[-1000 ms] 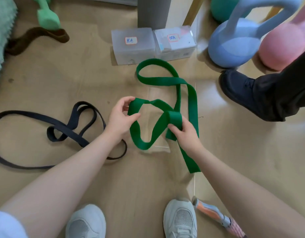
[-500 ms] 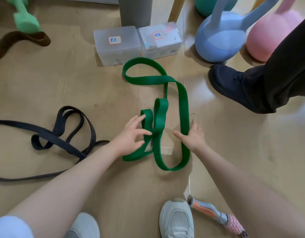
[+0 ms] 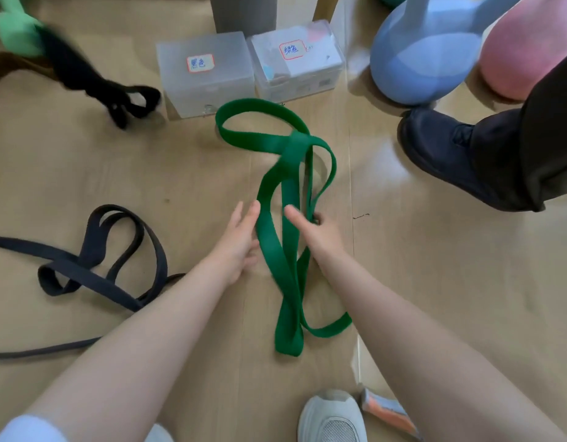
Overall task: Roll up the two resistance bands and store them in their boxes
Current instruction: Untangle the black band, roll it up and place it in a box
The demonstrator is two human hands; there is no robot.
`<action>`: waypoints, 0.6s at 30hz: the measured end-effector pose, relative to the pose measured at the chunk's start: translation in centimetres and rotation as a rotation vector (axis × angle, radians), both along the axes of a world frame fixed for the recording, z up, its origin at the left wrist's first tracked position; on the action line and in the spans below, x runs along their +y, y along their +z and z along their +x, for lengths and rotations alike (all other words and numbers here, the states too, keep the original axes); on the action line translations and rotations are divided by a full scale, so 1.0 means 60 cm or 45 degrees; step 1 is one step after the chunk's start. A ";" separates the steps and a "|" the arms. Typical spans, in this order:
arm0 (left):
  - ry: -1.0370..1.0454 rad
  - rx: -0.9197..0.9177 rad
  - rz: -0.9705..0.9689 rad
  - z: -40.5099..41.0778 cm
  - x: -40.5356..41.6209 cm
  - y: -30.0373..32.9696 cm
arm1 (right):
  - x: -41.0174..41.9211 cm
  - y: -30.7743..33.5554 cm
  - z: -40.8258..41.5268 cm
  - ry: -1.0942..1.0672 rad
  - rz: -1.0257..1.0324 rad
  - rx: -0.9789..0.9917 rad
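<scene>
The green resistance band lies on the wooden floor in long loose loops, running from the boxes towards me. My left hand rests against its left strand with fingers straight. My right hand is on the other side, its fingers curled round the thin right strands and one finger pointing forward. The black resistance band lies untouched in loose loops at the left. Two translucent lidded boxes stand side by side at the back, a left box and a right box, each with a handwritten label.
A blue kettlebell and a pink one stand at the back right. Another person's dark shoe is at the right. A blurred dark strap and green dumbbell lie at the back left. My white shoe is at the bottom.
The green band has been drawn out into longer loops towards me. Both hands have come close together at its middle, and the right hand has curled its fingers round the strands.
</scene>
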State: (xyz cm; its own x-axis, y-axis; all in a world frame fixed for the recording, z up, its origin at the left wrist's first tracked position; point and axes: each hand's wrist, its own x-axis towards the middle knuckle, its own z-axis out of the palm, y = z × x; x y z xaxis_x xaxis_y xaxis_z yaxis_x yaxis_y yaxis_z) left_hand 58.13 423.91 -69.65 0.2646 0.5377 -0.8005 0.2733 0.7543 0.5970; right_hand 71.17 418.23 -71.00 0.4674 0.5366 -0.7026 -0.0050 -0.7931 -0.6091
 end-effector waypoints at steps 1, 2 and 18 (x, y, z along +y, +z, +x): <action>-0.006 -0.015 -0.015 0.007 0.005 0.000 | 0.004 -0.004 -0.010 0.150 -0.098 -0.172; -0.020 -0.026 -0.032 0.013 0.008 -0.001 | 0.004 -0.010 -0.021 0.309 -0.194 -0.354; -0.428 0.044 0.241 -0.003 -0.033 -0.008 | -0.057 -0.021 -0.019 0.549 0.052 -0.558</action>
State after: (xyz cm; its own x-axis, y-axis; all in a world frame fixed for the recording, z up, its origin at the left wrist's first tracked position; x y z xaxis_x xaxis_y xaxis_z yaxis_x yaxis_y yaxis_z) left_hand 57.95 421.92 -70.14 0.4256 0.5647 -0.7071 0.5092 0.4965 0.7030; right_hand 70.03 414.84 -72.27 0.4429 0.7641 -0.4690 0.5691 -0.6438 -0.5116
